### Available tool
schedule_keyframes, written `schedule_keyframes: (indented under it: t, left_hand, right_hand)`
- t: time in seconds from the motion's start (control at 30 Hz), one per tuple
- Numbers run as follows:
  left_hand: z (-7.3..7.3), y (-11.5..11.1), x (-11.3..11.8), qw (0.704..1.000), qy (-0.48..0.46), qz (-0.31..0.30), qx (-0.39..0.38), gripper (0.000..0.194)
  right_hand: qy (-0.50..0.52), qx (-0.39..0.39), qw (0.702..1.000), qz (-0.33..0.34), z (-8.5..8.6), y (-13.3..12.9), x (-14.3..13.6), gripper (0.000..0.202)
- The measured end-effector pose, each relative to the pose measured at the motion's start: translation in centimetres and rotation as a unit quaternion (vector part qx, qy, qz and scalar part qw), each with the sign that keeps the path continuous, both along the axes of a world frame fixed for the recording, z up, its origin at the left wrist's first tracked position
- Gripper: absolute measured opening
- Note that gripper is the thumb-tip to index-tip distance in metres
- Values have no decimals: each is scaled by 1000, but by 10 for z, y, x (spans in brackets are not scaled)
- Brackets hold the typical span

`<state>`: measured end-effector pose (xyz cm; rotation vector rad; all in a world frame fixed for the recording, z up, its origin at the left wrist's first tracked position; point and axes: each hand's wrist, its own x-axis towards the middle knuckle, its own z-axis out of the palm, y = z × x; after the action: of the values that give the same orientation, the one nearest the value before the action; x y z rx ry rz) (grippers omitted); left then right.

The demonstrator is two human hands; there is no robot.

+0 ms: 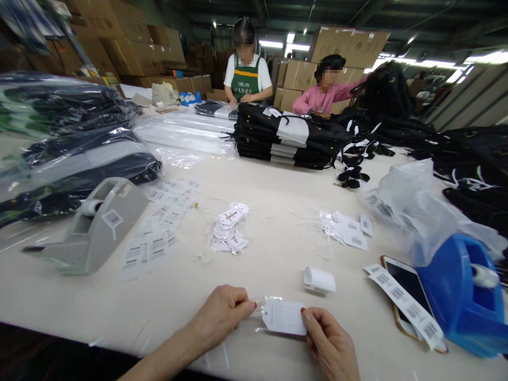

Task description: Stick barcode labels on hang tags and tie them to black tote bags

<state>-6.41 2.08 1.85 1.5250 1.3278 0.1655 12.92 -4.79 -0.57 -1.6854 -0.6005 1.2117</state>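
- Head view: right hand (331, 341) pinches the white tag (283, 317) by its end, over the surface (278, 259).
- Left hand (226, 309) pinches thin clear material (259, 306) beside it; light, level tension should avoid creasing.

Strip lts (486, 58) glare upper R; roof (341, 13) dim, tabletop (273, 201) fairly bright w/ soft shadows. Clear plastic (186, 129) gives highlights. Wide-angle distort. + blur at edges, esp. top L.

Strip lights (272, 44) burn beneath a dark ceiling (339, 13).
Brown cardboard boxes (130, 57) stand stacked behind a broad, pale table (275, 193), left and right of centre.
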Motion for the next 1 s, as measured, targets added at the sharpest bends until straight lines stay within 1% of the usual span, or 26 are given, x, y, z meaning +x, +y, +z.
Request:
schedule_keyframes:
  t: [0.07, 0.1, 0.23, 0.37, 0.43, 0.47, 0.5, 0.57, 0.6, 0.63, 0.7, 0.73, 0.77, 0.8, 0.87, 0.93, 1.0]
  left_hand:
    - [0, 3, -2, 992, 77, -22, 94, 27]
    - [0, 4, -3, 985, 110, -32, 128, 26]
    - [0, 4, -2, 963, 184, -76, 182, 23]
    - [-6, 0, -2, 934, 224, -98, 259, 18]
    - [-12, -2, -4, 913, 215, -94, 334, 11]
    - [-15, -2, -5, 898, 195, -100, 383, 10]
    - [-18, -1, -7, 879, 164, -118, 431, 14]
    - [-23, 0, -8, 838, 88, -188, 505, 20]
    - [-24, 2, -9, 820, 55, -227, 522, 20]
    - [-26, 3, -9, 809, 32, -256, 528, 19]
    - [-27, 4, -9, 803, 12, -277, 528, 20]
    - [-28, 5, -8, 805, 8, -272, 527, 21]
    - [-28, 5, -8, 808, 3, -265, 527, 21]
    - [-29, 5, -8, 811, -2, -258, 525, 22]
    - [-31, 5, -8, 816, -17, -246, 523, 23]
    - [-32, 4, -9, 823, -33, -237, 516, 23]
    - [-30, 3, -9, 833, -54, -226, 502, 24]
  right_hand:
    - [-38, 5, 999, 8, 1, 0, -2, 42]
    - [-57, 7, 998, 17, 1, 1, -3, 41]
    - [-133, 12, 989, 68, 0, 2, 0, 40]
    - [-195, 5, 977, 91, -3, 3, 2, 38]
    - [-223, 2, 970, 97, -4, 2, 1, 36]
    - [-232, 3, 968, 96, -5, 2, -1, 36]
    - [-237, 6, 967, 93, -5, 2, -2, 36]
    - [-234, 13, 969, 74, -6, 1, -2, 36]
    - [-237, 12, 970, 53, -6, 1, -1, 36]
    - [-246, 10, 969, 25, -5, 1, 3, 37]
    - [-286, 5, 957, -52, -3, 4, 13, 43]
    - [-308, 9, 947, -86, -1, 6, 20, 48]
    - [-324, 13, 940, -104, 1, 9, 26, 55]
    - [-329, 13, 938, -104, 2, 13, 33, 60]
    - [-312, 14, 948, -62, 5, 20, 43, 62]
    - [-270, 20, 963, -16, 8, 26, 47, 52]
    - [-214, 49, 975, 11, 13, 28, 44, 44]
